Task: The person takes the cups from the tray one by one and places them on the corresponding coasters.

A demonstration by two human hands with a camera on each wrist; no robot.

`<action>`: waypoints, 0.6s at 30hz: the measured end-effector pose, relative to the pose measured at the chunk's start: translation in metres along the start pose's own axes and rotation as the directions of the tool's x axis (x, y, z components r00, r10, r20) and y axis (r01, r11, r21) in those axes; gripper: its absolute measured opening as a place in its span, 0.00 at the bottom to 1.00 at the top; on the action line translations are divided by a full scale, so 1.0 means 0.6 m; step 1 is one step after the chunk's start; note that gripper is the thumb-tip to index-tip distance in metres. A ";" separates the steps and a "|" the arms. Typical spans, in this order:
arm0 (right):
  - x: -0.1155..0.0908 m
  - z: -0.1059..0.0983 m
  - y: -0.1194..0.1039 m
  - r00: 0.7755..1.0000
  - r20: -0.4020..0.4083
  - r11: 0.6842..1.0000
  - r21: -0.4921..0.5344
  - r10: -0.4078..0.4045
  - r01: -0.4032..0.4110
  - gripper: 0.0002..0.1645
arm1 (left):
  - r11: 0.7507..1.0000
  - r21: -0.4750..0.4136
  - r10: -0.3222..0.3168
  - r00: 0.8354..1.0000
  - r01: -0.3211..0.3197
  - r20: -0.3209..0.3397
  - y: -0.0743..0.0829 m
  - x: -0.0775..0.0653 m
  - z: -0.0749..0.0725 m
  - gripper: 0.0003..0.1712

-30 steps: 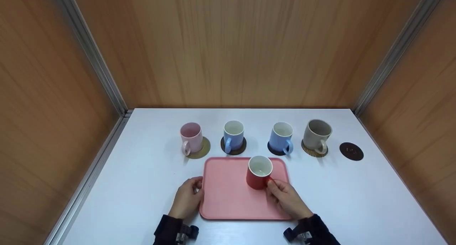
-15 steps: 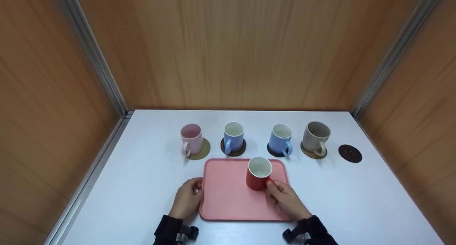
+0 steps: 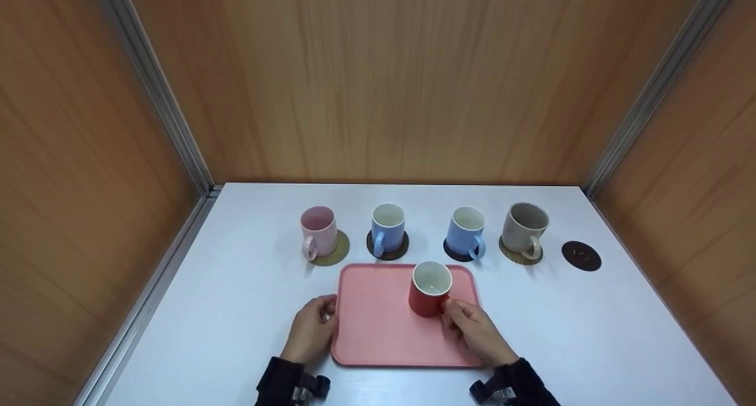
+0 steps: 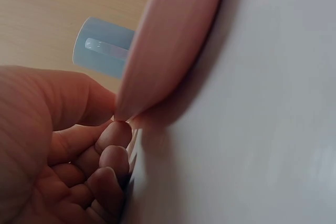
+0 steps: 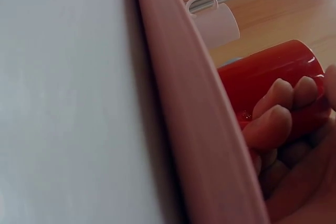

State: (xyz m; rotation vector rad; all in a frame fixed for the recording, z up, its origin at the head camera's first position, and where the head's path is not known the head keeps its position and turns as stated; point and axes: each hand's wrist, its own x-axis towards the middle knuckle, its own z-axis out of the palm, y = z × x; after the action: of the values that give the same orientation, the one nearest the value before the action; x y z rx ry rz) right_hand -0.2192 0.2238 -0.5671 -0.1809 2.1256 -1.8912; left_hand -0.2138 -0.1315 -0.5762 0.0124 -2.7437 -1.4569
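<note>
A red mug with a white inside stands upright on the right half of a pink tray. My right hand grips that mug by its handle, which the fingers mostly cover; the right wrist view shows the curled fingers against the red mug. At the tray's left edge is my left hand. Up close in the left wrist view, its thumb and fingers pinch the rim of the pink tray.
Behind the tray, a pink mug, two blue mugs and a grey mug stand in a row on round coasters. A dark coaster lies bare at the right. Wooden walls enclose the white table.
Both hands keep their places at the tray and the red mug. The whole scene sits slightly lower in the head view; the mugs and tray stay put relative to one another.
</note>
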 end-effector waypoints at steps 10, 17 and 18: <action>-0.007 0.008 -0.020 0.984 -0.175 0.999 -0.047 0.016 -0.024 0.35 | 0.998 -0.011 -0.057 0.998 0.057 0.029 0.004 0.002 -0.002 0.25; -0.009 0.012 -0.025 0.971 -0.237 0.994 -0.107 -0.027 0.001 0.29 | 0.997 -0.012 -0.075 0.997 0.076 0.034 0.006 0.003 -0.002 0.26; -0.009 0.011 -0.025 0.973 -0.229 0.993 -0.117 -0.025 -0.002 0.29 | 0.997 -0.009 -0.071 0.997 0.071 0.035 0.006 0.003 -0.002 0.26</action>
State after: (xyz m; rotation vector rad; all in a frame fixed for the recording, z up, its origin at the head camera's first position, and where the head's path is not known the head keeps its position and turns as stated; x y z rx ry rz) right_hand -0.2134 0.2170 -0.5521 0.0032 2.3936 -1.8746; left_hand -0.2153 -0.1305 -0.5727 0.0863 -2.7908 -1.5024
